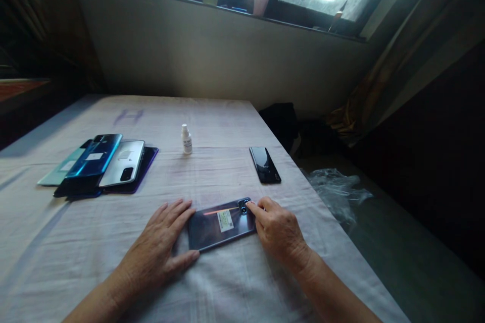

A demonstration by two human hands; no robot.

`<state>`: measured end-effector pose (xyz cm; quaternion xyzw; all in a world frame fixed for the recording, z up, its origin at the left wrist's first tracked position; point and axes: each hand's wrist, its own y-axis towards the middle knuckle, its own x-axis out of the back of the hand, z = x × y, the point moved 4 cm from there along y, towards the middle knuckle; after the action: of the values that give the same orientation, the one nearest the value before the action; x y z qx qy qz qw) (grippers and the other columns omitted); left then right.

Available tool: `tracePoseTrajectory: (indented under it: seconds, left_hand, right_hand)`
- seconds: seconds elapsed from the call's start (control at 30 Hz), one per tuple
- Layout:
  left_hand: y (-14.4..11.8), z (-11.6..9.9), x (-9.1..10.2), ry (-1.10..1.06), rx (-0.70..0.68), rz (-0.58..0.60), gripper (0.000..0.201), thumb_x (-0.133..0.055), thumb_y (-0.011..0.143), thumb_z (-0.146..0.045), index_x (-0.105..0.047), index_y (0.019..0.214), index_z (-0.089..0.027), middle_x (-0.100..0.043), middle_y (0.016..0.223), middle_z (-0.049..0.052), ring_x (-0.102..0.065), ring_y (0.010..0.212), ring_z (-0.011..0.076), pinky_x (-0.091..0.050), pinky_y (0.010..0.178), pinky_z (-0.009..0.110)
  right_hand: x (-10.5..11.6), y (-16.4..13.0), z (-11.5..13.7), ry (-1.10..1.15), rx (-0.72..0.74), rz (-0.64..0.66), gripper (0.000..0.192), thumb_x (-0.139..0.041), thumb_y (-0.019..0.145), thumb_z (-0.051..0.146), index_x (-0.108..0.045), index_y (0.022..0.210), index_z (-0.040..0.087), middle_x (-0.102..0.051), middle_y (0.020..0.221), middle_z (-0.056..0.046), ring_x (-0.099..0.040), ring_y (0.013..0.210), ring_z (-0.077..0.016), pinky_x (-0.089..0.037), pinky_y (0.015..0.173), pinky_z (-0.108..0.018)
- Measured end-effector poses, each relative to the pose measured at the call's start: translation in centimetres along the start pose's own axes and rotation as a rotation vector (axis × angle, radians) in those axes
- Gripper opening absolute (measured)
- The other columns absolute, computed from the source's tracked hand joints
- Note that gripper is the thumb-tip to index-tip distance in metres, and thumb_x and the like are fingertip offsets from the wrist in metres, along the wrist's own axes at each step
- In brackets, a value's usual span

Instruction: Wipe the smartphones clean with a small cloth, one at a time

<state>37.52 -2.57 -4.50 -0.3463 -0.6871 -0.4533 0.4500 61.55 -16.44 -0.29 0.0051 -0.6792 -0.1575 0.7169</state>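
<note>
left hand (162,237) touches phone (212,228) | right hand (278,227) at camera (243,207) | bottle (186,140) beyond

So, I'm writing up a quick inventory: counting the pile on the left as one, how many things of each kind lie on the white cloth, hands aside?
Loose phones: 2 (grey phone, black phone)
Bottle: 1
Pile: 1
Total: 4

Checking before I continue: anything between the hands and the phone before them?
Nothing plainly visible: the left hand touches the phone, the right hand touches its camera end. A pale spot there is too small to identify.
</note>
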Motion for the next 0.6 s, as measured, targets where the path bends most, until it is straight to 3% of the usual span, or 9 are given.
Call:
tracePoseTrajectory:
  seconds: [0.2,0.6]
  left_hand:
    - [0.1,0.1,-0.1,-0.030,0.024,0.025,0.073,-0.063,0.087,-0.055,-0.043,0.149,-0.024,-0.047,0.154,0.012,-0.043,0.142,0.0336,-0.028,0.120,0.054]
    - [0.2,-0.1,0.1,-0.012,0.032,0.051,0.073,-0.065,0.086,-0.056,-0.043,0.148,-0.023,-0.048,0.154,0.013,-0.044,0.141,0.0339,-0.032,0.117,0.056]
  right_hand:
    - [0.1,1.3,0.2,-0.014,-0.032,0.047,0.036,-0.054,0.085,0.007,-0.074,0.110,0.024,-0.069,0.095,-0.005,-0.064,0.081,-0.0174,-0.043,0.066,-0.025]
    - [-0.3,0.9,1.2,0.029,0.100,-0.043,0.037,-0.056,0.085,0.007,-0.073,0.114,0.023,-0.068,0.092,-0.005,-0.063,0.077,-0.0162,-0.044,0.063,-0.024]
